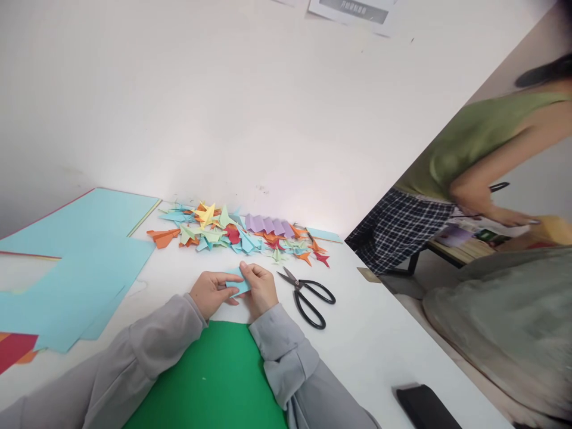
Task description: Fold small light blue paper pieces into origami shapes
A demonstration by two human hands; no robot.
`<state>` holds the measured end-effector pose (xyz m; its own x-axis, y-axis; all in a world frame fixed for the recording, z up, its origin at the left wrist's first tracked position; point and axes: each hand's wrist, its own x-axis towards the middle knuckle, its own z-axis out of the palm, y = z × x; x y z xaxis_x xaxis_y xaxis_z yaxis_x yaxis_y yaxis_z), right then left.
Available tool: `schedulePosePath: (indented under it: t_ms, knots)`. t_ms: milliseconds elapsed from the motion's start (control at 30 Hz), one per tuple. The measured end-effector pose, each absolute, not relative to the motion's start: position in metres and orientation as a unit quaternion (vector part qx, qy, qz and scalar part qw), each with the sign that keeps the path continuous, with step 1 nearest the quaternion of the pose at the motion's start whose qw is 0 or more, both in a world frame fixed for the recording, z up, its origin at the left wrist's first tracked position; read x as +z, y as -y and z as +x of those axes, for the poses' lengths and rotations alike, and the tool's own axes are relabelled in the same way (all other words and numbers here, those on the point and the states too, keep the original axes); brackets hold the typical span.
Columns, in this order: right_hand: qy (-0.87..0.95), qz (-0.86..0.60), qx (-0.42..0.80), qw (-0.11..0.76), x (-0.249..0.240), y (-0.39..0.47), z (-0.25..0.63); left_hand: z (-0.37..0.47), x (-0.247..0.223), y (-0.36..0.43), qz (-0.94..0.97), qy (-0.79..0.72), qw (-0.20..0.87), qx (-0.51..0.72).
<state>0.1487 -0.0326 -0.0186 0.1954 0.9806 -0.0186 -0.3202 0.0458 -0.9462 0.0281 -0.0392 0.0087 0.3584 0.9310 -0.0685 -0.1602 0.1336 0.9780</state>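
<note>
A small piece of light blue paper [240, 286] is held between my two hands, above the white table and just past the far edge of a green sheet [214, 369]. My left hand [214, 292] grips its left side, thumb and fingers closed on it. On the other side my right hand [260, 288] pinches the paper, the thumb on top. Fingers cover part of the paper, so its full shape is hidden. Right of my right hand lie black-handled scissors [308, 296], blades slightly apart. Beyond my hands is a pile of folded paper shapes [210, 229] in several colours.
Light blue sheets [84, 286] overlap at the left, with a red sheet [18, 350] near the edge. A purple pleated paper [269, 226] is by the wall. A black phone-like object [426, 407] lies front right. Beyond the table, a person in a green top [469, 143] bends forward.
</note>
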Motion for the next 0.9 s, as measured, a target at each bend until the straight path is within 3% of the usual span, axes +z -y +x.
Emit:
schedulePosePath:
  t_ms: [300, 900]
  knots:
    - [0.314, -0.436, 0.512, 0.670, -0.0169, 0.0337, 0.1472, 0.0284, 0.0058, 0.0387, 0.487, -0.363, 0.675, 0.419]
    - [0.348, -0.417, 0.523, 0.657, -0.0155, 0.0338, 0.1493, 0.0233, 0.0049, 0.0323, 0.428, -0.387, 0.652, 0.492]
